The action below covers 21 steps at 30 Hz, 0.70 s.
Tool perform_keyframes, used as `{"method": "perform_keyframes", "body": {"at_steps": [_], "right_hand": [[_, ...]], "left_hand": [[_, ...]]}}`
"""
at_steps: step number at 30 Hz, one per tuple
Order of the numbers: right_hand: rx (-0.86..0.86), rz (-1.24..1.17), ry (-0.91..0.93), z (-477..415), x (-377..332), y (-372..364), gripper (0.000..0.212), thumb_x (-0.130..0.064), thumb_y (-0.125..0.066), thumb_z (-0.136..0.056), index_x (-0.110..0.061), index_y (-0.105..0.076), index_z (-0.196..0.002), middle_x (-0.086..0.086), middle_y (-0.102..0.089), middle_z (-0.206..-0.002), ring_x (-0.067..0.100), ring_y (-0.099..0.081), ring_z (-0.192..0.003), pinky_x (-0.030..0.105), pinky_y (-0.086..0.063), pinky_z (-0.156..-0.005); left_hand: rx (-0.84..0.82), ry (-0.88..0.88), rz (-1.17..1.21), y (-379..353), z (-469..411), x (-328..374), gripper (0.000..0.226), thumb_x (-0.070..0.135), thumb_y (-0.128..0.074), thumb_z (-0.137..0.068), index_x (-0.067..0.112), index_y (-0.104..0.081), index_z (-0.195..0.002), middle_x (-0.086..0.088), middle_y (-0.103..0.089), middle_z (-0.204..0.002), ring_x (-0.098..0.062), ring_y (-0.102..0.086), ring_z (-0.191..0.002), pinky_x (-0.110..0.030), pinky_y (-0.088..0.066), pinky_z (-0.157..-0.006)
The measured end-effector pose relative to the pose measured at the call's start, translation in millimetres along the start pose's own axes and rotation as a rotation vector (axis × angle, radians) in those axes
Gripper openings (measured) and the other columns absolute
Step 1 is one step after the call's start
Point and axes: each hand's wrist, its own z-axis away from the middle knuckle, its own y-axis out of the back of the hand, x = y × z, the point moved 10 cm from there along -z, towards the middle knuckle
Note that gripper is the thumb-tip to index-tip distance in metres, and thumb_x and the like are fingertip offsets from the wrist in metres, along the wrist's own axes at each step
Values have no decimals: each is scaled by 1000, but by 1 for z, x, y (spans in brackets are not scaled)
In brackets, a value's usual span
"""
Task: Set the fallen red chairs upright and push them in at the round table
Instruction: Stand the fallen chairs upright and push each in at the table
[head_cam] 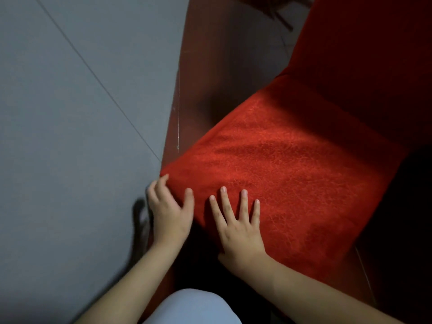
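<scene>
Two hands meet the red fabric-covered chair, right of a brown wooden panel: your left hand curls round its near-left seat corner to steer; your right hand lies flat, fingers spread, likely pushing.

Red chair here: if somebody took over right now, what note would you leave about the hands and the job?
Left hand grips the near seat corner of the red chair; right hand lies flat on the seat, fingers spread.
Chair back rises upper right; brown wooden panel beside the seat, grey floor at left.
Done: chair in hand; whether it stands upright is unclear.
Left: confirm it is upright, push it in.
</scene>
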Motion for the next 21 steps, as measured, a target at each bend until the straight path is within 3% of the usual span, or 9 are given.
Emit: {"method": "perform_keyframes", "body": {"at_steps": [2,3,5,7,11,14,18,20,21], "right_hand": [[-5,9,-3,1,10,-5,111,-34,-61,-86,-22,35,-140,7,41,-148,52,35,-130,62,27,-98],[-7,12,-3,2,18,-9,100,-32,-54,-91,-20,32,-142,8,40,-147,53,29,-134,62,24,-100],[-8,39,1,2,35,-20,88,-27,-46,-96,-18,28,-144,9,35,-150,53,20,-138,63,16,-106],[-9,81,-11,-5,56,-31,81,-24,-41,-99,-17,26,-145,9,25,-157,51,17,-139,64,6,-110],[-32,79,-121,-16,104,-39,72,-22,-33,-102,-21,20,-149,4,23,-159,51,12,-141,64,-5,-113],[-113,115,-164,-21,124,-40,98,-26,-59,-92,-20,20,-150,7,26,-158,51,13,-141,62,-10,-113],[-133,107,-253,-17,149,-40,106,-42,-64,-85,-24,17,-151,6,22,-159,47,12,-143,64,-7,-112],[-139,91,-297,-10,159,-38,100,-48,-70,-79,-25,-8,-154,11,5,-162,50,-4,-143,64,-18,-110],[-129,87,-296,-8,161,-36,92,-49,-78,-70,-24,-35,-147,15,-14,-160,53,-21,-139,66,-29,-105]], "left_hand": [[-159,-686,-289,-16,26,49,81,51,-62,-76,18,-35,-145,-15,-33,-149,-31,-30,-139,-53,-26,-111],[-292,-926,-458,-37,44,52,91,59,-65,-70,24,-31,-148,-12,-28,-155,-32,-24,-143,-64,-25,-108],[-558,-1131,-829,-79,66,29,110,67,-71,-58,28,-24,-151,-7,-18,-159,-33,-18,-145,-73,-25,-101],[-677,-1069,-1035,-108,63,10,121,66,-76,-55,28,-15,-152,-6,-6,-160,-34,-11,-145,-73,-19,-104],[-659,-1052,-1059,-145,52,20,125,63,-73,-63,27,9,-151,-6,16,-159,-37,8,-146,-74,-1,-104],[-686,-1029,-1070,-164,40,35,121,60,-66,-74,27,24,-147,-7,33,-154,-39,25,-141,-74,6,-102],[-735,-985,-1050,-192,34,53,111,56,-61,-82,28,24,-148,-6,40,-150,-39,30,-138,-71,14,-101],[-765,-986,-1027,-209,38,59,110,54,-61,-84,26,24,-148,-6,43,-147,-40,27,-139,-70,13,-102],[-777,-991,-1021,-217,40,61,111,52,-61,-84,24,26,-147,-6,44,-146,-40,25,-140,-70,12,-104]]}}
